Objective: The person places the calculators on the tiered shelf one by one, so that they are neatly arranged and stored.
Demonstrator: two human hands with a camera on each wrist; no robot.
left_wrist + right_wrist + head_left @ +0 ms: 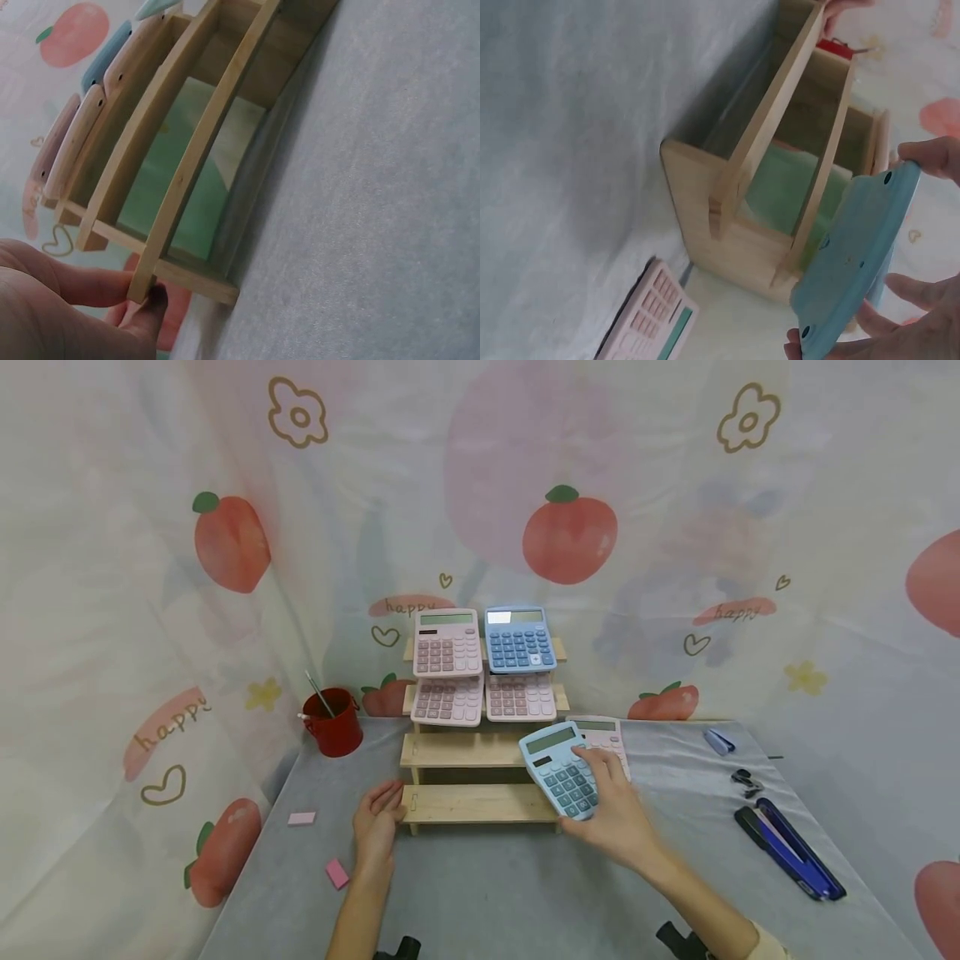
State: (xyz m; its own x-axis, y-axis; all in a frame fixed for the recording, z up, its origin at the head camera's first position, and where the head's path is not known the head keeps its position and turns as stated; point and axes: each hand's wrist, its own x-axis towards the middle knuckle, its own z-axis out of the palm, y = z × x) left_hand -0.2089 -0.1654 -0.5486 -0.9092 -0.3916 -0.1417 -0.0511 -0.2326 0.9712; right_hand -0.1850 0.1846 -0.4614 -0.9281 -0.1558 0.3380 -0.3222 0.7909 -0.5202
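Right hand (615, 818): fingers curled round a blue calculator (561, 770), held tilted above the wooden rack's (480, 752) right end.
Left hand (377, 822): relaxed, fingertips (154, 296) touching the rack's lowest step.

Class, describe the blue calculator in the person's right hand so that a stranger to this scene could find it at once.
Start at the stepped wooden rack in the middle of the grey table. At its lower right corner, the right hand holds a blue calculator tilted against the rack's edge. The other blue calculator rests on the top step, and the pink calculator just behind lies on the table.
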